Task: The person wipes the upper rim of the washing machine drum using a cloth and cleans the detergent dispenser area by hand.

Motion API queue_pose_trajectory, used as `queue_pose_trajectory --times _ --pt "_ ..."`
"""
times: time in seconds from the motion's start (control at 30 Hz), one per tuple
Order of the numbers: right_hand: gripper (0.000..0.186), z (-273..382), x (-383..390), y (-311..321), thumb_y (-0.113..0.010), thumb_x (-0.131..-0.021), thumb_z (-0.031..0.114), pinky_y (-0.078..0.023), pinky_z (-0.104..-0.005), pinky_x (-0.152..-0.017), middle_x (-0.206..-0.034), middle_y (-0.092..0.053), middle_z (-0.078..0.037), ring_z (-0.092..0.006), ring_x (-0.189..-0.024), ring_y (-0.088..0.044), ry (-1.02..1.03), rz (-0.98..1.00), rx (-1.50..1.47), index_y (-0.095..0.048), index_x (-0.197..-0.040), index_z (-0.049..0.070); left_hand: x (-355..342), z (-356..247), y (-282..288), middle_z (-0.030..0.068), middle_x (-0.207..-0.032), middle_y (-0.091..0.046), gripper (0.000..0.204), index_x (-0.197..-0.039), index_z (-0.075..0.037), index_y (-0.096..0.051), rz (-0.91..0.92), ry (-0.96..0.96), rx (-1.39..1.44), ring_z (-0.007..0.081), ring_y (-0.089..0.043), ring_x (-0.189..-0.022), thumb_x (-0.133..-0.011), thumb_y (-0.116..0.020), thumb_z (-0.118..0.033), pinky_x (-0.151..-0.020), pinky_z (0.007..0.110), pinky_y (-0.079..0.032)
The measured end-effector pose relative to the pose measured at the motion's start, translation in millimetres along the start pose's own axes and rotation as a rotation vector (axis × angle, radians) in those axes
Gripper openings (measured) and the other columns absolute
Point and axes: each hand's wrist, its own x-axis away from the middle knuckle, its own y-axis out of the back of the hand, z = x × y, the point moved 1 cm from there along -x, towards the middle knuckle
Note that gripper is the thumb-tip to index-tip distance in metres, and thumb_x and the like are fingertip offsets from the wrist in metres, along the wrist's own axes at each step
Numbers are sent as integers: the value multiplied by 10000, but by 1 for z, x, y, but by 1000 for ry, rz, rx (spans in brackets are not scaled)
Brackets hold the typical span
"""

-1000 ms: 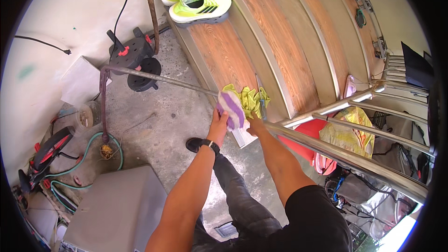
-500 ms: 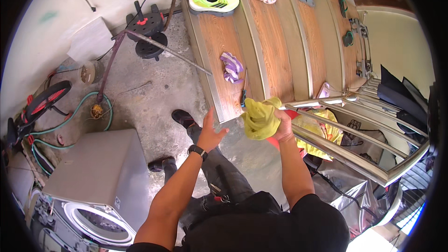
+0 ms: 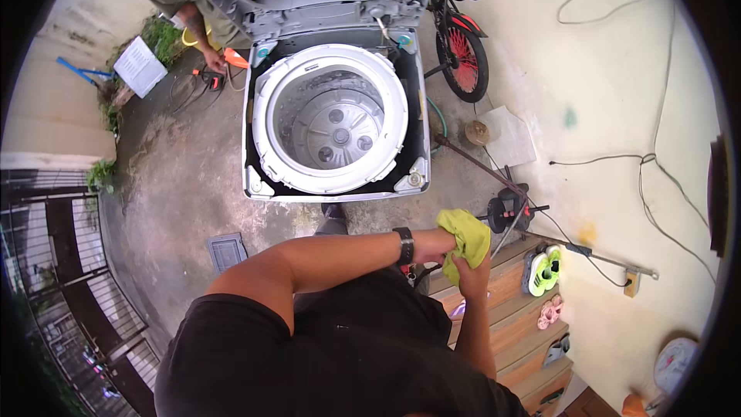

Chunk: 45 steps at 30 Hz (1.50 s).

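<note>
My left hand, below a watch strap, reaches into a bunched yellow-green cloth, which hides its fingers. My right hand grips the same cloth from below, against the left hand. Above them stands a top-loading washing machine, its lid raised and its white tub exposed. A dark shoe of mine shows at its front edge.
A co-worker bends at upper left, hand near an orange object. A small bicycle, metal pipe and cord reel line the right wall. Wooden steps with shoes are at lower right; a barred gate is left.
My view has swung from the steps to the washing machine. I let the purple striped cloth go earlier; both hands are now at the yellow-green cloth, which only the right held half a second ago.
</note>
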Motion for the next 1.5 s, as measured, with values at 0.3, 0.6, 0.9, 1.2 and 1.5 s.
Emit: queue_pose_trajectory --times 0.3,0.6,0.9,1.2,1.5 --pt "531 84 -247 -211 -664 -980 170 -522 -385 -988 -1345 -571 -94 -220 -1192 -598 -232 236 -539 -433 -1441 44 290 3 206 63 -1255 -573 348 -1334 -68 -568 -1016 -592 120 184 -608 -1060 -1020 -504 -202 -894 352 -552" --pt "670 -13 -408 -492 -727 -884 327 -412 -486 -1049 -1356 -410 -283 -453 -1239 -471 120 206 349 -397 -1410 73 262 97 206 78 -1238 -631 307 -1295 -32 -597 -1381 -695 286 187 -630 -1059 -1015 -544 -147 -888 341 -551" --pt "605 -33 -314 -479 -716 -868 315 -438 -450 -1060 -1307 -537 -217 -403 -1260 -530 69 828 469 -518 -1396 98 232 73 194 69 -1172 -658 244 -1242 -23 -608 -1521 -792 416 154 -640 -1001 -1035 -538 -132 -870 304 -545" --pt "582 45 -466 -560 -693 -834 343 -416 -423 -1087 -1346 -497 -232 -378 -1279 -491 216 581 688 -577 -1289 -3 256 11 256 44 -1106 -681 239 -1221 -10 -622 -1518 -940 177 114 -641 -944 -1048 -551 -159 -839 267 -533" --pt "609 38 -395 -522 -696 -822 296 -410 -423 -1098 -1347 -565 -188 -364 -1289 -524 317 978 707 -560 -1358 41 257 67 246 54 -1099 -676 215 -1206 -7 -623 -1605 -971 307 117 -632 -933 -1041 -534 -112 -834 273 -523"
